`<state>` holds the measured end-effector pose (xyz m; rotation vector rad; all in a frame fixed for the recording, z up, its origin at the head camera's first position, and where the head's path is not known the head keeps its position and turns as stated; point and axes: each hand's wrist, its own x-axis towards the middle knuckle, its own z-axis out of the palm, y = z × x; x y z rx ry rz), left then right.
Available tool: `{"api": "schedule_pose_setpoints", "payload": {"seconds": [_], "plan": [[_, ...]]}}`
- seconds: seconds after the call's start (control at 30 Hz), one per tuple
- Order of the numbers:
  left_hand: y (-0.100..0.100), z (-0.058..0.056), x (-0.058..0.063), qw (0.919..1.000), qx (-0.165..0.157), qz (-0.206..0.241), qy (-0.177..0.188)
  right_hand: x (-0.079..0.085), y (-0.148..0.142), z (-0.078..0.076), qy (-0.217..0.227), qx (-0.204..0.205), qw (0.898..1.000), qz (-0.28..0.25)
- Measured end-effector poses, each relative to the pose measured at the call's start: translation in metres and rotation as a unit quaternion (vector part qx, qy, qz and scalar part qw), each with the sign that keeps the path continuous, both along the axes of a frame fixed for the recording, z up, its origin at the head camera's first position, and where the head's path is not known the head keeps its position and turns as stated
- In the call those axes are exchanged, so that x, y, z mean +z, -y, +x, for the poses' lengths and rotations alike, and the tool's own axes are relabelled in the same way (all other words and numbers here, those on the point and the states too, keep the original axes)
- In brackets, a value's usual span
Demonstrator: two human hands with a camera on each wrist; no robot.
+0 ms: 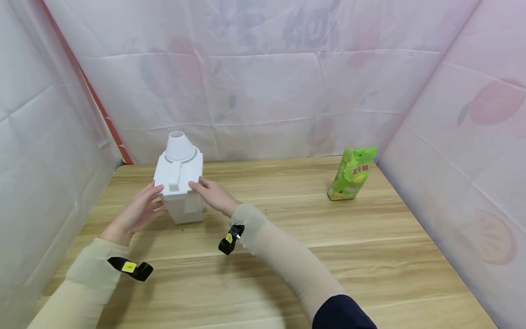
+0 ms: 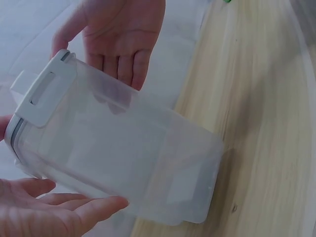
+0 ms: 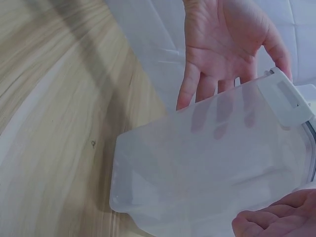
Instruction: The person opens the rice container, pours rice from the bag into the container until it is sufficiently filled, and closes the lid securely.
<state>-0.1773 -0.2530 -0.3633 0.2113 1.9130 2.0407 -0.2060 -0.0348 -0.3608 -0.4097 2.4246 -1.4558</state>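
Note:
A translucent plastic storage container [image 1: 181,208] stands at the left of the table, under a white lid [image 1: 191,171] with a bar handle [image 1: 174,176] and a cone-shaped white cup [image 1: 177,148] on top. My left hand [image 1: 139,211] holds its left side, thumb on the lid's edge and fingers spread along the wall. On the opposite side my right hand [image 1: 216,196] grips it, thumb on the lid's near corner. Through the clear wall [image 2: 113,133] in the left wrist view, the right fingers show faintly. A white side clip [image 3: 284,98] appears in the right wrist view.
A green printed bag [image 1: 353,173] stands upright at the back right of the wooden table [image 1: 287,237]. Pale, fruit-printed sheets [image 1: 263,91] hang behind the table and along both sides. Each wrist carries a black strap-on camera [image 1: 230,240].

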Motion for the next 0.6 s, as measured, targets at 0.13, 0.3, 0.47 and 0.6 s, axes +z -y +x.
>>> {"api": "schedule_pose_setpoints", "payload": {"seconds": [0.13,0.3,0.47,0.6], "plan": [[-0.010,0.001,0.002,1.0000,0.001,-0.009,0.000,0.003,-0.010,0.002,0.011,0.000,1.000,-0.008],[-0.025,0.001,0.003,1.0000,-0.001,-0.003,0.003,0.004,-0.024,0.003,0.021,-0.008,0.999,-0.024],[-0.036,0.001,0.002,0.9999,0.006,0.005,0.015,0.001,-0.034,0.004,0.014,-0.010,0.999,-0.028],[-0.041,0.002,0.001,0.9998,0.009,0.010,0.017,-0.001,-0.039,0.004,0.018,-0.012,0.999,-0.036]]}}
